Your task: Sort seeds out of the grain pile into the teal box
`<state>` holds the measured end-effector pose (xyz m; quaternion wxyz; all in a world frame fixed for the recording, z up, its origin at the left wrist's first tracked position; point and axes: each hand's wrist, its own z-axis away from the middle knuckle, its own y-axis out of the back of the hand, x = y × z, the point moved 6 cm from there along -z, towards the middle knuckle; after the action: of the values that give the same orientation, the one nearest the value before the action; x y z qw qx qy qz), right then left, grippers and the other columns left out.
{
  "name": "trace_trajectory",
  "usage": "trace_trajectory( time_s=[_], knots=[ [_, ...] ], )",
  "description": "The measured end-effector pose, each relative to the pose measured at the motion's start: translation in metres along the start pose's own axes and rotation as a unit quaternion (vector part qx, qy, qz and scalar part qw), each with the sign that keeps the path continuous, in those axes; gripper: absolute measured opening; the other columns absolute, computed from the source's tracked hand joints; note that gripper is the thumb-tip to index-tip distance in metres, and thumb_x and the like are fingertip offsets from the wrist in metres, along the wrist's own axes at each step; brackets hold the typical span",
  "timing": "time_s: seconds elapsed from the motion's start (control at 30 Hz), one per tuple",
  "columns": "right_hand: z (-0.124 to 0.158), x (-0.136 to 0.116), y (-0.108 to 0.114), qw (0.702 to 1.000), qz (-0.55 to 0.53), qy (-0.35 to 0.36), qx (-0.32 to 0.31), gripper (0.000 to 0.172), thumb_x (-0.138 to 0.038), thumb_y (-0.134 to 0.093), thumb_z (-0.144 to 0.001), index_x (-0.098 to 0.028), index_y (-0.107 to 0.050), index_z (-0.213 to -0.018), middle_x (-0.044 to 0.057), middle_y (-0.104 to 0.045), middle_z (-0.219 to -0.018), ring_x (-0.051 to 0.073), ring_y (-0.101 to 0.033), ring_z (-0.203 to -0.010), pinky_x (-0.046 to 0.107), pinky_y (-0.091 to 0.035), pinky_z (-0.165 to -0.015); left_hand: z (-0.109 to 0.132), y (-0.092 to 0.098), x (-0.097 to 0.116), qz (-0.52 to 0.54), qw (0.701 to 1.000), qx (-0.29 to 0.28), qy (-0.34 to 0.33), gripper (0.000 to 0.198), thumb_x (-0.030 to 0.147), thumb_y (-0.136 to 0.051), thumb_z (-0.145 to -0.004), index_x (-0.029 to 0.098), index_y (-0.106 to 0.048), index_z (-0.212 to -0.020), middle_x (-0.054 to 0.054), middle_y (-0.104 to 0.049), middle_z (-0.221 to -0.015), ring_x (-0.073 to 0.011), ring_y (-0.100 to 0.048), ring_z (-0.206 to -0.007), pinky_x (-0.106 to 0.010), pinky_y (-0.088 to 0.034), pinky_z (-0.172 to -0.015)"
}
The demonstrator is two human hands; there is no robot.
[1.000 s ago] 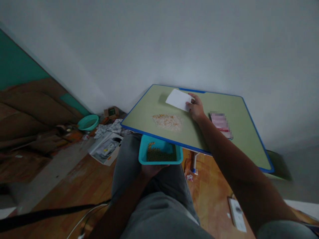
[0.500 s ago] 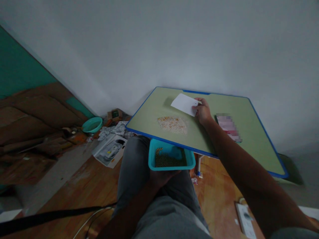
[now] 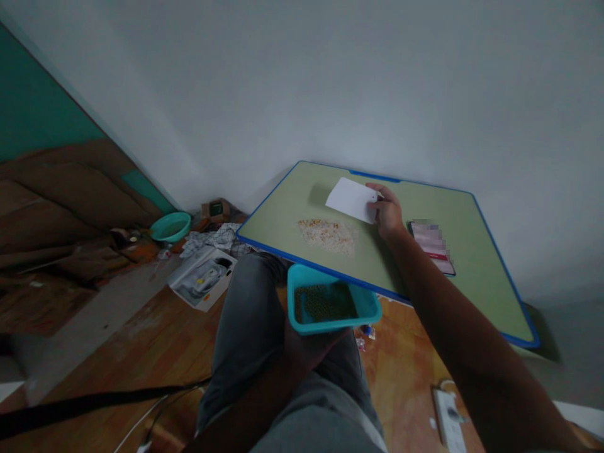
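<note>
My right hand (image 3: 387, 211) reaches over the green table (image 3: 472, 264) and pinches a white card (image 3: 352, 199) by its right edge, holding it just above the tabletop. A flat pile of pale yellow grains (image 3: 328, 231) lies on the table in front of the card. My left hand (image 3: 306, 346) is under a teal tray (image 3: 363, 313) and holds it just below the table's near blue edge, above my lap. The tray contains dark green beans (image 3: 325, 302).
A phone with a pink screen (image 3: 431, 245) lies on the table right of my forearm. On the floor to the left are a teal basin (image 3: 170, 226), an open white box (image 3: 201, 277) and crumpled cloth. A white power strip (image 3: 448, 418) lies on the wooden floor at the right.
The tray in my left hand has shifted right and tilted slightly. My right hand still holds the white card in about the same place over the table.
</note>
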<state>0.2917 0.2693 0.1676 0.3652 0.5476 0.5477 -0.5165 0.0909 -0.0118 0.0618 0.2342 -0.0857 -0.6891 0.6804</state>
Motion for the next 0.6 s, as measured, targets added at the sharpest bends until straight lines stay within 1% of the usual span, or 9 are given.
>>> trace_trajectory(
  time_s=[0.1, 0.13, 0.17, 0.2, 0.3, 0.37, 0.5, 0.57, 0.6],
  knots=[
    [0.0, -0.004, 0.0, 1.0, 0.006, 0.011, 0.001, 0.057, -0.024, -0.061, -0.052, -0.027, -0.07, -0.108, 0.003, -0.07, -0.097, 0.022, -0.06, -0.08, 0.03, -0.045, -0.061, 0.0, 0.012, 0.002, -0.032, 0.999, 0.001, 0.006, 0.056, 0.058, -0.028, -0.084, 0.029, -0.044, -0.128, -0.003, -0.048, -0.139, -0.0341, -0.033, -0.133, -0.061, -0.023, -0.11],
    [0.0, -0.005, 0.0, 1.0, 0.008, 0.013, 0.001, 0.056, -0.024, -0.061, -0.052, -0.027, -0.07, -0.108, 0.002, -0.07, -0.096, 0.022, -0.06, -0.08, 0.03, -0.045, -0.061, 0.0, 0.014, 0.001, -0.043, 0.999, -0.014, 0.028, 0.055, 0.057, -0.028, -0.084, 0.028, -0.046, -0.127, -0.002, -0.05, -0.138, -0.0337, -0.034, -0.132, -0.06, -0.025, -0.109],
    [0.0, -0.007, 0.0, 1.0, 0.01, 0.015, 0.0, 0.055, -0.025, -0.061, -0.053, -0.027, -0.07, -0.107, 0.002, -0.069, -0.094, 0.022, -0.06, -0.079, 0.03, -0.045, -0.062, 0.0, 0.017, 0.0, -0.049, 0.997, -0.029, 0.045, 0.056, 0.057, -0.027, -0.084, 0.027, -0.044, -0.129, -0.001, -0.05, -0.138, -0.0333, -0.033, -0.133, -0.058, -0.026, -0.109],
    [0.0, -0.007, -0.001, 1.0, 0.011, 0.017, -0.002, 0.055, -0.026, -0.061, -0.053, -0.027, -0.07, -0.107, 0.002, -0.068, -0.093, 0.021, -0.059, -0.079, 0.03, -0.044, -0.062, 0.0, 0.021, 0.001, -0.059, 0.997, -0.026, 0.037, 0.055, 0.054, -0.025, -0.085, 0.026, -0.042, -0.13, -0.002, -0.049, -0.139, -0.0318, -0.033, -0.133, -0.056, -0.027, -0.11],
    [0.002, -0.01, -0.002, 1.0, 0.014, 0.021, -0.008, 0.052, -0.03, -0.063, -0.054, -0.027, -0.068, -0.106, 0.001, -0.067, -0.091, 0.021, -0.059, -0.077, 0.031, -0.044, -0.064, -0.002, 0.037, 0.004, -0.084, 0.996, 0.008, 0.02, 0.056, 0.051, -0.019, -0.086, 0.023, -0.042, -0.13, -0.003, -0.05, -0.138, -0.0293, -0.034, -0.132, -0.052, -0.026, -0.11],
    [0.004, -0.012, -0.003, 0.999, 0.021, 0.02, -0.015, 0.049, -0.033, -0.065, -0.055, -0.027, -0.066, -0.104, 0.001, -0.066, -0.091, 0.021, -0.059, -0.077, 0.032, -0.045, -0.065, -0.004, 0.046, 0.003, -0.09, 0.995, 0.029, 0.022, 0.057, 0.044, -0.011, -0.089, 0.021, -0.043, -0.13, -0.004, -0.051, -0.137, -0.0277, -0.037, -0.131, -0.051, -0.025, -0.11],
    [0.011, -0.016, -0.009, 0.999, 0.025, 0.021, -0.03, 0.046, -0.034, -0.073, -0.056, -0.027, -0.067, -0.101, 0.0, -0.068, -0.092, 0.02, -0.06, -0.077, 0.032, -0.047, -0.068, -0.007, 0.064, -0.001, -0.09, 0.993, 0.057, 0.057, 0.078, 0.057, 0.005, -0.083, 0.022, -0.055, -0.119, -0.005, -0.067, -0.117, -0.028, -0.053, -0.115, -0.051, -0.03, -0.105],
    [0.014, -0.018, -0.012, 0.999, 0.021, 0.027, -0.038, 0.045, -0.032, -0.076, -0.056, -0.027, -0.068, -0.1, 0.0, -0.069, -0.09, 0.02, -0.06, -0.077, 0.032, -0.048, -0.069, -0.008, 0.071, -0.001, -0.091, 0.991, 0.066, 0.068, 0.082, 0.06, 0.008, -0.081, 0.025, -0.058, -0.115, -0.003, -0.069, -0.113, -0.0275, -0.055, -0.112, -0.051, -0.031, -0.103],
    [0.015, -0.019, -0.013, 0.998, 0.021, 0.031, -0.042, 0.045, -0.032, -0.077, -0.056, -0.027, -0.069, -0.1, -0.001, -0.069, -0.09, 0.019, -0.061, -0.077, 0.032, -0.049, -0.07, -0.007, 0.073, 0.0, -0.092, 0.991, 0.071, 0.068, 0.083, 0.058, 0.01, -0.081, 0.026, -0.059, -0.113, -0.002, -0.069, -0.113, -0.0267, -0.055, -0.112, -0.05, -0.032, -0.103]
  ],
)
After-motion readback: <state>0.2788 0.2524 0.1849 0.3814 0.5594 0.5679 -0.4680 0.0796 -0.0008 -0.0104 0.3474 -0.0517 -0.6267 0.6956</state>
